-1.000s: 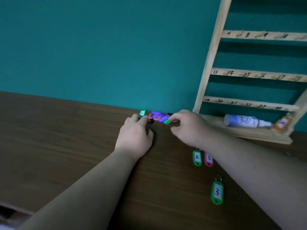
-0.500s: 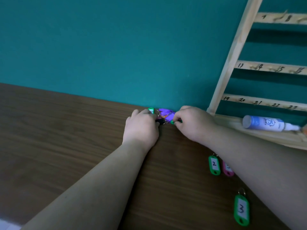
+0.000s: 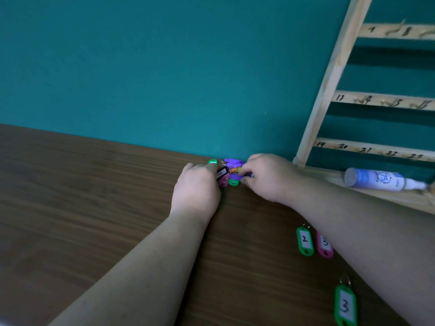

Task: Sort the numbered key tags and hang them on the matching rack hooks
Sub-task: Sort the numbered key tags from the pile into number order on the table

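A teal wall (image 3: 164, 67) backs a dark wood-grain surface (image 3: 82, 196), and both of the person's arms reach across it to the far edge. There, right against the wall, lies a small pile of key tags (image 3: 231, 169), purple, green, orange and pink tangled together with their rings.

The left hand (image 3: 195, 187) is on the pile's left side with its fingers curled, pinching a black key tag (image 3: 222, 172) that has a white label and sits tilted at the fingertips. The right hand (image 3: 270, 177) is on the pile's other side, knuckles up and fingertips tucked down among the tags; I cannot tell whether it has hold of any.

Nearer the person, beside the right forearm, a green tag marked 2 (image 3: 305, 241) and a pink tag marked 3 (image 3: 324, 244) lie flat side by side, and a second green tag marked 3 (image 3: 345, 304) lies closer still.

A wooden rack (image 3: 329, 83) leans against the wall on the right, its rails numbered by hand above small hooks. A white-and-blue spray bottle (image 3: 376, 180) lies on its side on the rack's base.
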